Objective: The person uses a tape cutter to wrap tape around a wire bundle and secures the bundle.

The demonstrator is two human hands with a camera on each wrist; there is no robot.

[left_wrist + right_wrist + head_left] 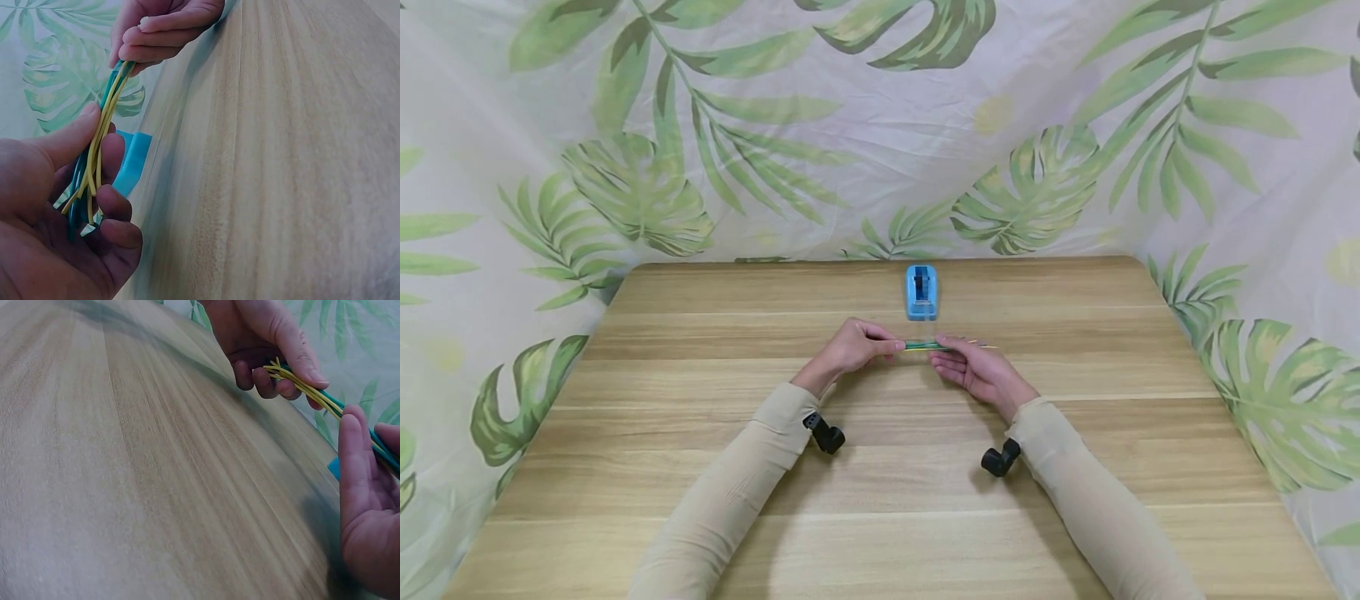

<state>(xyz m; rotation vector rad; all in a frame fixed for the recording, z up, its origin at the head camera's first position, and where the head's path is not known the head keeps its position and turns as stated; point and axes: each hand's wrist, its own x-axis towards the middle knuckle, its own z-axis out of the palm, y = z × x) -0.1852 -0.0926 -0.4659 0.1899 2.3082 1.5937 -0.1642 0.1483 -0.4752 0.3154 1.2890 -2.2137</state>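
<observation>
A thin bundle of green and yellow wires (917, 345) is held level between both hands, in front of a blue tape dispenser (921, 312). My left hand (853, 346) pinches the bundle near its left end between thumb and fingers; loose wire ends (91, 187) spread over the curled fingers in the left wrist view. My right hand (979, 371) grips the other part of the bundle, with thin ends sticking out beyond it. Between dispenser and bundle a clear strip of tape (926, 331) shows faintly. Whether it sticks to the wires I cannot tell.
The wooden table (880, 517) stretches around the hands, with its back edge just behind the dispenser. A leaf-patterned cloth (880, 150) hangs behind it. Small black cameras (827, 435) sit at both wrists.
</observation>
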